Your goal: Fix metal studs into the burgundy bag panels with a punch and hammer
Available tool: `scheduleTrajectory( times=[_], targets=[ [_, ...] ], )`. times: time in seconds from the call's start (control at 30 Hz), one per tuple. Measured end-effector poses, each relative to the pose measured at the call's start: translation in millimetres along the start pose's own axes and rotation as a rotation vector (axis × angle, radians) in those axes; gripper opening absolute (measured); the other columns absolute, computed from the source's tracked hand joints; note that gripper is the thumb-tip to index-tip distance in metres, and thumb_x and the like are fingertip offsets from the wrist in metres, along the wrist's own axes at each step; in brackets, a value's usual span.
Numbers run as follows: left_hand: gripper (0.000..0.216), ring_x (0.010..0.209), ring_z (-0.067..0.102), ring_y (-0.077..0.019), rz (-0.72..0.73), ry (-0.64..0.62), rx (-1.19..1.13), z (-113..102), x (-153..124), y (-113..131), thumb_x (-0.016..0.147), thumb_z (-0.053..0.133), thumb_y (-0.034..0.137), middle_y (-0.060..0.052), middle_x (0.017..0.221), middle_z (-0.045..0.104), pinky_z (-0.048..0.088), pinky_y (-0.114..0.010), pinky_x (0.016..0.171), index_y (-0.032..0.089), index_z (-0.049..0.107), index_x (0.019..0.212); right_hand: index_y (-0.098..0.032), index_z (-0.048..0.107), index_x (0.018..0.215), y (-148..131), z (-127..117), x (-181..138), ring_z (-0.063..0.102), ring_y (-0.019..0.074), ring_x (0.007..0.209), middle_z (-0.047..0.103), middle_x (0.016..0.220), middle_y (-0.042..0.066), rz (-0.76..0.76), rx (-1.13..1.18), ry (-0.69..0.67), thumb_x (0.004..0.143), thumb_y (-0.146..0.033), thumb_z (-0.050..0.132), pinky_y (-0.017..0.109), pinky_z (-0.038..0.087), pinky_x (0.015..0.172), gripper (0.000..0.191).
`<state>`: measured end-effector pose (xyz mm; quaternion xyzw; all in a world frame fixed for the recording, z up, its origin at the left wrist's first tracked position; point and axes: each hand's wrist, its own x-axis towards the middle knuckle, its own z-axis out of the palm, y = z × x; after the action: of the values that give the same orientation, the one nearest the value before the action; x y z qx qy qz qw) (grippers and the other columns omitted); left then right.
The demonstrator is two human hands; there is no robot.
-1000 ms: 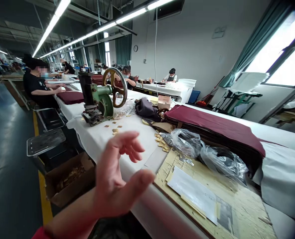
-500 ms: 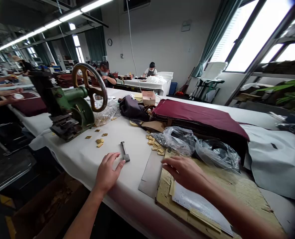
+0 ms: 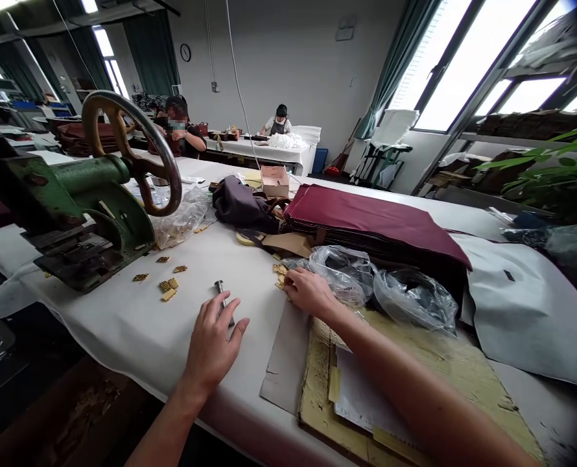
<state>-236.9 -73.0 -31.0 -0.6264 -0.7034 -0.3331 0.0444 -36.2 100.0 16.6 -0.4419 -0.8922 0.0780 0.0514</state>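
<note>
My left hand [image 3: 214, 341] lies flat on the white tablecloth, fingers spread, covering the lower end of a small metal punch tool [image 3: 219, 287]. My right hand [image 3: 308, 292] rests on a pile of small gold metal pieces [image 3: 279, 270] beside crumpled clear plastic bags [image 3: 390, 285]; I cannot tell whether its fingers pinch a piece. More gold pieces [image 3: 166, 285] lie scattered to the left, near a green hand press [image 3: 89, 207] with a rusty handwheel.
A worn cardboard board [image 3: 463, 383] with paper sheets lies under my right forearm. Stacked maroon fabric [image 3: 371, 220], a dark bag [image 3: 242, 204] and a small box [image 3: 273, 180] sit behind. Other people work at far tables. A cardboard box stands on the floor at lower left.
My left hand dropped onto the table and slid over the punch tool. My right hand came into view and reached left onto the gold pieces. The view shifted right and closer.
</note>
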Motion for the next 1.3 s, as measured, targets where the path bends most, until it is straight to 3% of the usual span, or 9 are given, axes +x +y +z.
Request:
scheduleTrajectory(
  times=[0.17, 0.37, 0.47, 0.6, 0.77, 0.93, 1.03, 1.17, 1.3],
  targets=[
    [0.033, 0.129, 0.053, -0.0272, 0.072, -0.285, -0.156, 14.2, 48.7, 35.1, 0.099, 0.054, 0.028, -0.009, 0.136, 0.060, 0.044, -0.045, 0.115, 0.023, 0.067, 0.129, -0.024, 0.064, 0.103, 6.8, -22.8, -33.0, 0.066, 0.0196, 0.087, 0.072, 0.098, 0.001, -0.056, 0.134, 0.097, 0.095, -0.027, 0.053, 0.029, 0.043, 0.073, 0.014],
    [0.026, 0.104, 0.067, -0.0217, 0.094, -0.376, -0.069, 52.6, 105.5, 51.3, 0.093, 0.062, 0.025, -0.005, 0.110, 0.071, 0.054, -0.032, 0.096, 0.027, 0.076, 0.114, -0.030, 0.065, 0.095, 65.9, -30.5, -126.9, 0.062, 0.0204, 0.070, 0.070, 0.083, 0.000, 0.007, 0.378, 0.070, 0.099, -0.049, 0.048, 0.033, 0.046, 0.065, 0.026],
    [0.020, 0.097, 0.067, -0.0205, 0.062, -0.367, -0.043, 67.0, 110.8, 48.8, 0.091, 0.062, 0.023, -0.005, 0.102, 0.069, 0.054, -0.030, 0.090, 0.025, 0.078, 0.103, -0.032, 0.073, 0.093, 100.9, -23.6, -174.3, 0.067, 0.0245, 0.079, 0.074, 0.092, 0.004, 0.064, 0.417, -0.040, 0.097, -0.057, 0.049, 0.035, 0.053, 0.071, 0.034],
    [0.020, 0.098, 0.065, -0.0199, 0.045, -0.348, -0.081, 69.3, 99.2, 44.4, 0.092, 0.056, 0.024, -0.007, 0.107, 0.066, 0.052, -0.031, 0.093, 0.021, 0.074, 0.100, -0.029, 0.076, 0.114, 126.6, -20.2, -215.2, 0.067, 0.0283, 0.106, 0.073, 0.116, 0.008, -0.026, 0.531, -0.109, 0.098, -0.051, 0.052, 0.038, 0.052, 0.094, 0.036],
    [0.026, 0.095, 0.061, -0.0228, 0.053, -0.366, -0.169, 72.6, 97.8, 31.4, 0.089, 0.058, 0.040, -0.008, 0.105, 0.067, 0.049, -0.036, 0.093, 0.019, 0.070, 0.098, -0.026, 0.066, 0.138, 130.8, -17.9, -225.0, 0.064, 0.0240, 0.107, 0.065, 0.124, 0.010, -0.186, 0.473, 0.002, 0.100, -0.027, 0.047, 0.036, 0.049, 0.094, 0.042],
    [0.043, 0.088, 0.061, -0.0216, 0.049, -0.410, -0.193, 69.2, 97.1, 23.0, 0.086, 0.060, 0.052, -0.008, 0.105, 0.069, 0.050, -0.034, 0.084, 0.019, 0.069, 0.113, -0.027, 0.074, 0.119, 121.7, -18.5, -226.8, 0.065, 0.0200, 0.096, 0.065, 0.117, 0.005, -0.163, 0.365, 0.000, 0.096, -0.025, 0.060, 0.032, 0.048, 0.086, 0.026],
    [0.041, 0.087, 0.060, -0.0212, 0.047, -0.435, -0.184, 62.9, 95.9, 21.3, 0.083, 0.061, 0.053, -0.008, 0.101, 0.068, 0.049, -0.034, 0.082, 0.019, 0.072, 0.103, -0.025, 0.074, 0.111, 121.1, -19.2, -229.3, 0.065, 0.0184, 0.089, 0.067, 0.109, 0.004, -0.125, 0.387, 0.013, 0.091, -0.026, 0.070, 0.029, 0.047, 0.079, 0.020],
    [0.033, 0.084, 0.058, -0.0205, 0.037, -0.452, -0.217, 57.3, 95.3, 22.5, 0.079, 0.067, 0.051, -0.006, 0.094, 0.067, 0.048, -0.032, 0.079, 0.020, 0.072, 0.088, -0.028, 0.071, 0.126, 123.1, -17.7, -232.3, 0.065, 0.0186, 0.098, 0.066, 0.116, 0.005, -0.174, 0.406, 0.025, 0.099, -0.024, 0.060, 0.029, 0.046, 0.086, 0.030],
    [0.037, 0.079, 0.059, -0.0187, 0.002, -0.452, -0.330, 53.2, 89.0, 37.3, 0.081, 0.068, 0.053, -0.005, 0.091, 0.070, 0.047, -0.030, 0.073, 0.018, 0.070, 0.093, -0.024, 0.076, 0.105, 119.3, -18.7, -234.4, 0.065, 0.0175, 0.092, 0.068, 0.106, 0.003, -0.113, 0.390, 0.012, 0.095, -0.026, 0.067, 0.027, 0.045, 0.081, 0.013]
  ],
)
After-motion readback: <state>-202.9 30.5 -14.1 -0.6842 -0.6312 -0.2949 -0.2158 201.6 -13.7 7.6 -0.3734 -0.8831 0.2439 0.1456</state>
